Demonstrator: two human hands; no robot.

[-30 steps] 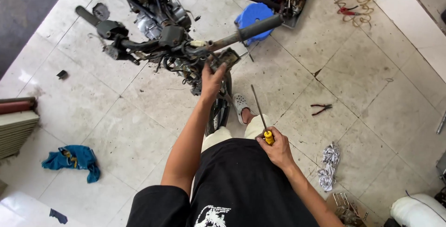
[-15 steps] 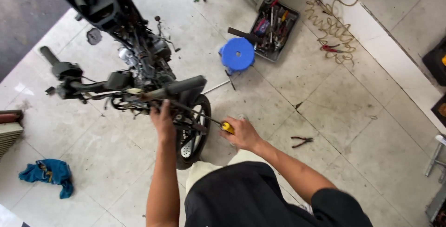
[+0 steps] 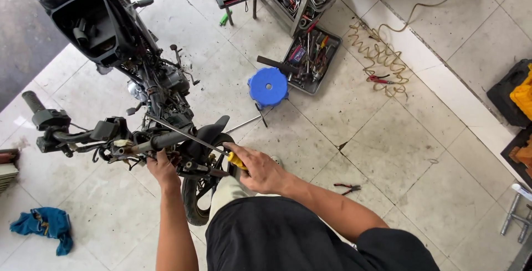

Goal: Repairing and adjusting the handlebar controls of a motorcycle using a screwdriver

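Pale square floor tiles (image 3: 388,143) with dark grout lines fill the workshop, and a cracked tile lies near the middle of the view. Largest on them is a stripped black motorcycle (image 3: 138,82) with its body panels off, wiring and engine exposed, the front wheel (image 3: 199,193) pointing toward the person. Its black handlebar (image 3: 83,135) runs across the lower left.

Farther back, a grey metal tray of mixed hand tools (image 3: 310,60) rests on the floor, and a round blue plastic stool (image 3: 268,87) stands just beside it. A coiled yellowish air hose (image 3: 379,55) lies to the right of the tray. A crumpled blue rag (image 3: 41,226) lies at the lower left, and small red-handled pliers (image 3: 346,188) lie on the tiles near the person's right arm.

The left hand (image 3: 163,165) reaches under the handlebar, fingers curled among the parts near the steering head; what it grips is hidden. The right hand (image 3: 260,171) is closed around the yellow handle of a long-shafted screwdriver (image 3: 188,135), whose thin metal shaft slants up and left into the cluster of parts behind the handlebar, just above the front wheel.
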